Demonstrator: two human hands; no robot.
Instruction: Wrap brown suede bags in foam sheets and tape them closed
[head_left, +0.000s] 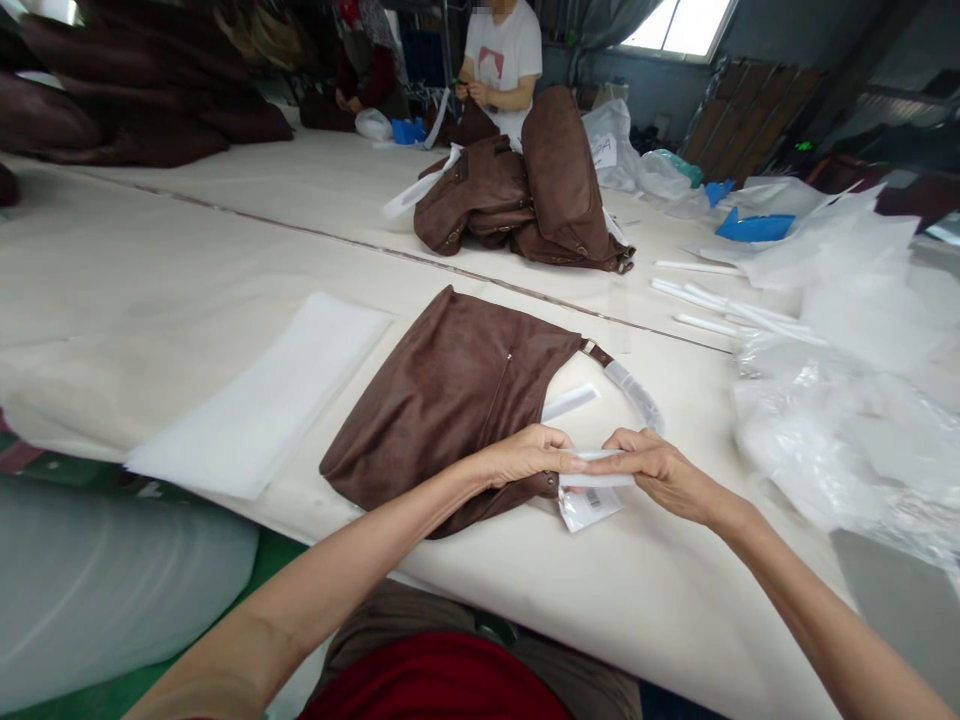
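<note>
A brown leather bag (457, 400) lies on the pale table in front of me, its strap (634, 392) wrapped in white material and curving off its right side. Both hands pinch a white foam wrap (607, 478) near the bag's lower right corner. My left hand (534, 455) is closed on the wrap's left end, beside the bag's edge. From the right, my right hand (660, 470) grips the other end, with its index finger stretched along it. Just below hangs a small clear packet with a barcode label (589, 508).
White foam sheets (262, 400) lie left of the bag. More brown bags (525, 190) are piled behind it. White rolls (727, 305), clear plastic (847, 430) and a blue piece (756, 227) sit at the right. Two people stand across the table.
</note>
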